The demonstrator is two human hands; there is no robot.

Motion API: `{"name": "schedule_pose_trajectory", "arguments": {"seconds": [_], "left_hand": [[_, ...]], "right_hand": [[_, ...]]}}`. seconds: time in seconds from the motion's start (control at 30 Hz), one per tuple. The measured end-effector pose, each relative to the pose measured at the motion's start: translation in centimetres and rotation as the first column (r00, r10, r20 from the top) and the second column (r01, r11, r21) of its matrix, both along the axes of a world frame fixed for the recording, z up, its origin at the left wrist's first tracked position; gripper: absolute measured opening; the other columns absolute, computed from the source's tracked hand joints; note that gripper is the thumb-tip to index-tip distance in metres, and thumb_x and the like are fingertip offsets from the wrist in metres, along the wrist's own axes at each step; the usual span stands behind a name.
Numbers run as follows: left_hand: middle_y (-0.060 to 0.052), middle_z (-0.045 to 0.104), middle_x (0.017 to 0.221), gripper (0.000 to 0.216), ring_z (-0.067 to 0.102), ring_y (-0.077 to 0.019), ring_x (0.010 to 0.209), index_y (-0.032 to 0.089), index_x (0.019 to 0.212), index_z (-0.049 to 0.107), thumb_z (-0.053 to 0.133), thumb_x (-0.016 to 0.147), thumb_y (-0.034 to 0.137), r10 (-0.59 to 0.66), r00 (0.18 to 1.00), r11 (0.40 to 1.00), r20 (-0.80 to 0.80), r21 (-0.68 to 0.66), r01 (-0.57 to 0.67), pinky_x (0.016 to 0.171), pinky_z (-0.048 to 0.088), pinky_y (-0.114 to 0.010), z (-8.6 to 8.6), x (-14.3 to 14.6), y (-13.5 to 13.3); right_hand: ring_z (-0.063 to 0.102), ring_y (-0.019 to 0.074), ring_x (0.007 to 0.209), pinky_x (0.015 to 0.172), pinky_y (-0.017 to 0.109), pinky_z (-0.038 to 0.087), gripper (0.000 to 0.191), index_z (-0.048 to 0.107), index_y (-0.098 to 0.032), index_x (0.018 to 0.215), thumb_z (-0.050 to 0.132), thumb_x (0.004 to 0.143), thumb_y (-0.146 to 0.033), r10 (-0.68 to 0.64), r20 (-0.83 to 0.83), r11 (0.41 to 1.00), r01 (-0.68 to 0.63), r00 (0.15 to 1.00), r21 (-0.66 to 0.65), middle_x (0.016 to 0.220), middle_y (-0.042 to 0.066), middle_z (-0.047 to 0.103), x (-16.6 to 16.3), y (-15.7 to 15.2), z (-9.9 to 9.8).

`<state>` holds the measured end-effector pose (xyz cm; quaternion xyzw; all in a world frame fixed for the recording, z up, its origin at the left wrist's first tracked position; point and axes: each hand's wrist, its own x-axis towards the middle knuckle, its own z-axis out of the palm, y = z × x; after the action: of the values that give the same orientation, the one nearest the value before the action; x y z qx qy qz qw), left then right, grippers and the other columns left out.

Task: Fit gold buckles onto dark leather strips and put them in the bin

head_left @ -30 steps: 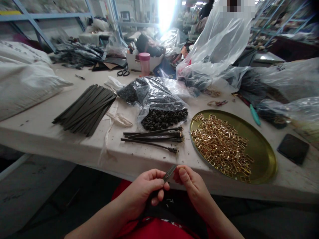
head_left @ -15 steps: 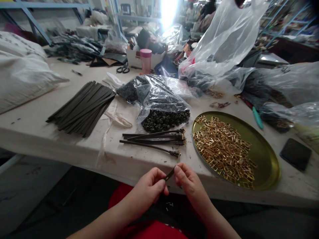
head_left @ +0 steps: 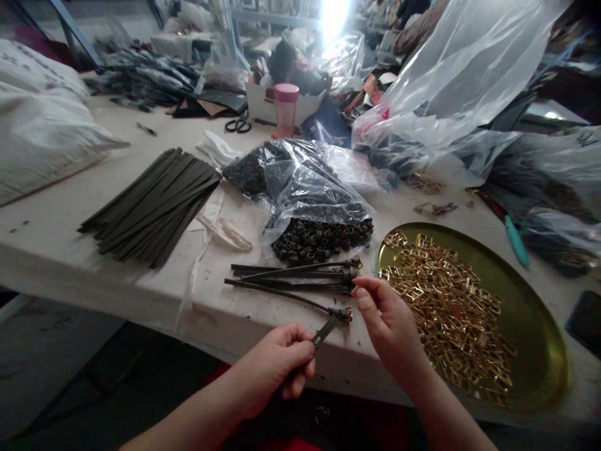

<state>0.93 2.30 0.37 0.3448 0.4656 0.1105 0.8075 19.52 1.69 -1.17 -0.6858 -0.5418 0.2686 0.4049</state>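
My left hand pinches a dark strap between thumb and fingers, the strap's end pointing up and right over the table edge. My right hand is raised beside it, fingers loosely bent and nothing visible in them. Its fingertips are close to the buckle ends of a small group of dark straps lying on the table. Just beyond lies a clear plastic bag with many small black loops spilling from its mouth. To the right, a round gold tray bears a heap of gold buckles.
A fanned pile of dark straps lies on the left, near a white sack. Farther back are scissors, a pink-lidded cup and a large clear plastic bag. A teal-handled tool and a phone-like dark object are at right.
My right hand has let go of the strap and moved up and right towards the straps on the table. The left hand keeps the strap. The view has shifted slightly.
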Motion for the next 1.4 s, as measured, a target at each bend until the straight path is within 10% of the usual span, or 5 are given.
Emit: {"name": "schedule_pose_trajectory", "arguments": {"seconds": [0.27, 0.67, 1.03, 1.2, 1.4], "left_hand": [[0.006, 0.051, 0.051, 0.011, 0.030, -0.0008, 0.030, 0.017, 0.073, 0.043, 0.049, 0.073, 0.027, 0.097, 0.995, 0.995, -0.006, 0.027, -0.096, 0.030, 0.014, -0.014, 0.1, -0.7, 1.7], [0.007, 0.050, 0.049, 0.011, 0.030, -0.0014, 0.029, 0.018, 0.070, 0.040, 0.048, 0.070, 0.026, 0.147, 0.987, 0.978, -0.060, 0.160, -0.136, 0.031, 0.014, -0.014, 1.1, -0.4, 0.7], [0.009, 0.045, 0.046, 0.028, 0.031, -0.0018, 0.032, 0.018, 0.071, 0.041, 0.053, 0.071, 0.043, 0.201, 0.979, 0.898, -0.022, 0.403, -0.176, 0.032, 0.018, -0.012, 2.9, -0.8, 0.1], [0.010, 0.043, 0.043, 0.020, 0.033, -0.0039, 0.030, 0.019, 0.069, 0.041, 0.046, 0.075, 0.037, 0.109, 0.977, 0.823, -0.184, 0.568, 0.015, 0.030, 0.024, -0.013, 1.2, 0.1, 0.1], [0.009, 0.042, 0.044, 0.014, 0.037, -0.0062, 0.033, 0.019, 0.067, 0.041, 0.044, 0.076, 0.030, 0.076, 0.935, 0.732, -0.347, 0.656, 0.184, 0.030, 0.028, -0.014, -0.3, 0.4, -1.2]], "right_hand": [[0.056, 0.0194, 0.076, 0.069, 0.031, 0.042, 0.017, 0.057, -0.017, 0.089, 0.043, 0.082, -0.022, 0.145, 0.541, 0.985, -0.171, 0.828, -0.002, 0.089, 0.008, 0.059, 2.7, 9.2, -0.6], [0.054, 0.0204, 0.077, 0.069, 0.030, 0.037, 0.006, 0.054, -0.018, 0.077, 0.049, 0.074, -0.018, 0.141, 0.510, 0.988, -0.154, 0.849, -0.017, 0.081, 0.007, 0.059, 0.6, 9.8, -1.8], [0.055, 0.0133, 0.058, 0.055, 0.026, 0.044, 0.015, 0.046, -0.018, 0.085, 0.041, 0.078, -0.029, 0.239, -0.063, 0.971, -0.240, 0.969, 0.005, 0.069, 0.003, 0.062, -0.1, 2.4, 1.2], [0.050, 0.0072, 0.052, 0.046, 0.019, 0.038, 0.021, 0.048, -0.016, 0.088, 0.053, 0.071, -0.026, 0.134, -0.756, 0.927, -0.352, 0.640, -0.133, 0.072, 0.001, 0.062, -2.3, -2.3, 1.2], [0.052, 0.0080, 0.056, 0.046, 0.019, 0.040, 0.032, 0.057, -0.013, 0.094, 0.050, 0.063, -0.013, -0.048, -0.867, 0.947, -0.252, 0.495, -0.197, 0.078, 0.004, 0.063, -2.3, -3.8, 0.0]]}}
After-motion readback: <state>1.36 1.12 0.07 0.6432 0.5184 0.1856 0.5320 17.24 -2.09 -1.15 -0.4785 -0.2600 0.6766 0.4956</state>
